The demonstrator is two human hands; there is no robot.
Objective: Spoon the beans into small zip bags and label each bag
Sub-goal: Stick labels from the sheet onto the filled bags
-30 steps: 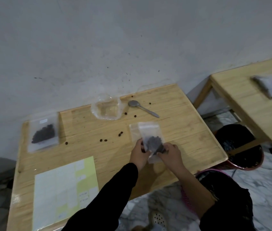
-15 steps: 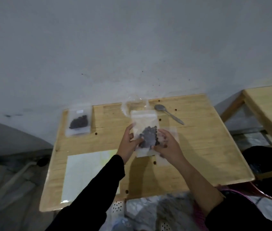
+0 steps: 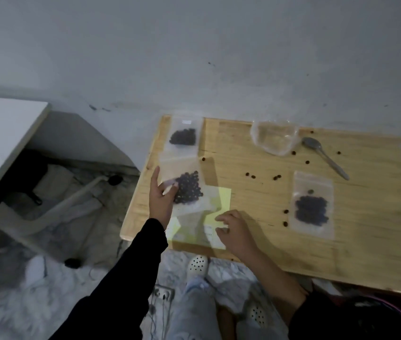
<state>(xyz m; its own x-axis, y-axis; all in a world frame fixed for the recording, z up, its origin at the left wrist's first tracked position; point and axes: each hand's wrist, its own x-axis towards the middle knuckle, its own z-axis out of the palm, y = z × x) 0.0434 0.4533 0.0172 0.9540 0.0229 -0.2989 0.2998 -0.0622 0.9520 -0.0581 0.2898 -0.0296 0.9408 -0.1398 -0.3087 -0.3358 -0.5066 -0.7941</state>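
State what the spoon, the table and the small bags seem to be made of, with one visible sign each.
Spoon: probably metal, dull grey sheen.
Table: wood, possibly bamboo, pale grain lines.
Bags: thin clear plastic, beans showing through.

The desk (image 3: 366, 229) is pale yellow-brown wood with fine darker grain lines. On it, the beans (image 3: 311, 210) are near-black inside clear zip bags (image 3: 313, 182), the spoon (image 3: 322, 154) is dull grey, and the label sheet (image 3: 222, 200) is pale yellow with white patches. Below the desk, the floor (image 3: 47, 290) is marbled grey and white; the shoes (image 3: 197, 265) are white, dotted with dark holes.
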